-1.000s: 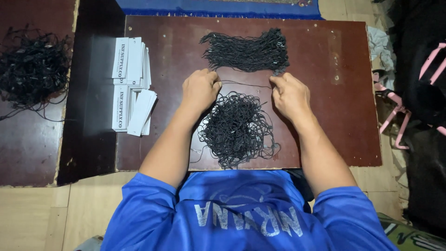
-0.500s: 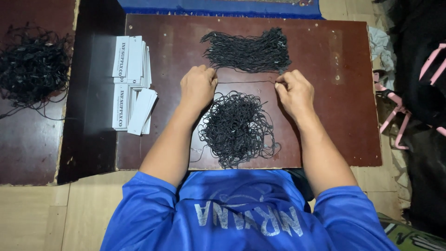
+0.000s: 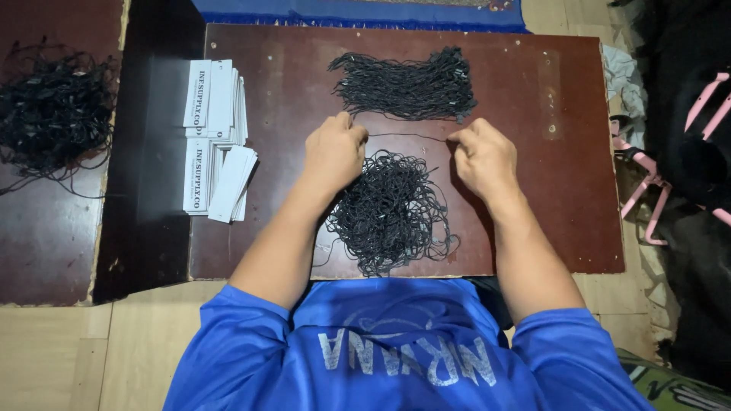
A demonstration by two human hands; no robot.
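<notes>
Nearest us, our blue shirt point(image 3: 396, 350) hides the table's point(image 3: 533, 228) front edge and part of the tangled pile of black cords point(image 3: 392, 209). Above it, our left hand point(image 3: 335, 151) and right hand point(image 3: 481, 156) pinch a single cord point(image 3: 407, 137) stretched taut between them; the fingertips are curled under, out of sight. Beyond lies the straightened cord bundle point(image 3: 407, 85). Left, white tags point(image 3: 217, 137) sit stacked.
</notes>
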